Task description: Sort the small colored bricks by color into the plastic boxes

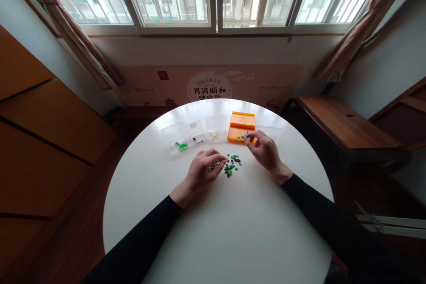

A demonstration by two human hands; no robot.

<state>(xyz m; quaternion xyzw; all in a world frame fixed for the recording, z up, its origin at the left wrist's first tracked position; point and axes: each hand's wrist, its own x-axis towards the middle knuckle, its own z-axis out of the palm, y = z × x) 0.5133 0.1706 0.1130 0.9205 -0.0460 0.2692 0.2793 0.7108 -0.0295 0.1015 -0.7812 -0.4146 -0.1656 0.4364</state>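
Round white worktop (233,230) under a wide window. Left hand (203,171) rests curled at the small coloured pieces (231,165) mid-worktop, fingers seemingly pinching one. Right hand (264,148) pinches a blue piece (242,136) over the orange box (242,125) near the far edge.

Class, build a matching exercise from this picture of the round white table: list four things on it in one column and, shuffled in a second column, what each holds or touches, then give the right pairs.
Things
1. clear plastic box at the far left
2. open orange plastic box
3. left hand
4. right hand

Places or states
A. fingertips at the orange box's near edge
B. holds green pieces
C. holds blue pieces
D. rests at the loose pile of small coloured pieces

Pairs: 1-B, 2-C, 3-D, 4-A
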